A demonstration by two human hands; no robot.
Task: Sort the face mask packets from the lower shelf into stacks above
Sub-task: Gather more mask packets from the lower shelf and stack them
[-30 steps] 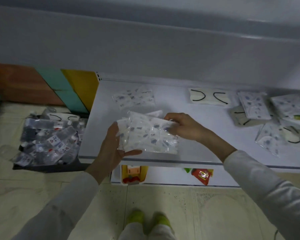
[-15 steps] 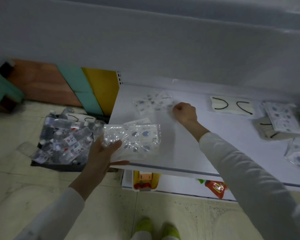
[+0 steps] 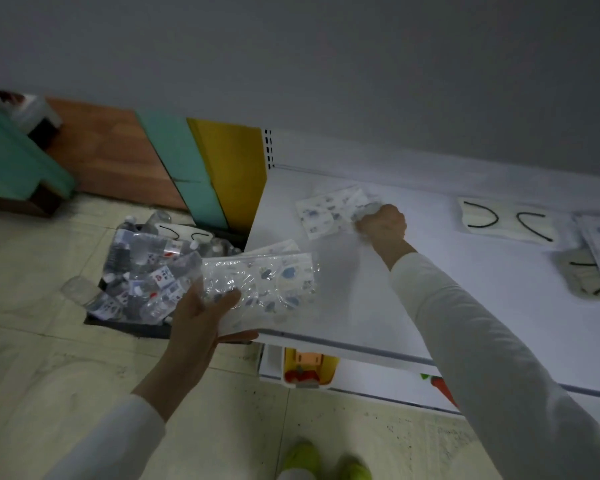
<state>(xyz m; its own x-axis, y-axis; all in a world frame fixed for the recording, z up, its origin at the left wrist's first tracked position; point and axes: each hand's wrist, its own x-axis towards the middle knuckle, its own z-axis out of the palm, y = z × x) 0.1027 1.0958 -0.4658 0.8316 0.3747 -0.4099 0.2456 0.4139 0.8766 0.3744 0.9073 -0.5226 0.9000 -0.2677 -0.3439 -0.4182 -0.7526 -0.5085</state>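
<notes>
The white shelf (image 3: 361, 306) ends at the front in a straight edge with a dark strip along it, and its left side stops at a perforated upright at the back. The left hand (image 3: 201, 320) is at the shelf's front left corner, thumb on top and fingers underneath, gripping a bundle of packets (image 3: 267, 282) in clear wrap with a blue-grey print; the bundle overhangs that corner. The right hand (image 3: 383, 221) reaches to the back of the shelf, fingers curled at the right edge of a small pile of printed packets (image 3: 323, 213) lying flat there; whether it pinches the top one or only rests on it cannot be told. Bare shelf surface lies between that pile and the front edge, crossed by the right sleeve.

Further right on the shelf lies a pale packet with two black ear loops (image 3: 506, 221), and at the shelf's right end a stack (image 3: 593, 261) of mixed packets.

On the floor left of the shelf, a dark crate (image 3: 129, 323) is heaped with clear plastic bottles (image 3: 146, 268); their labels show red and dark marks too blurred to read. A loop-marked packet (image 3: 182, 233) sits on top.

Under the shelf's front edge, the lower shelf (image 3: 378, 379) holds a yellow container (image 3: 309, 370) and an orange packet (image 3: 444, 388).
</notes>
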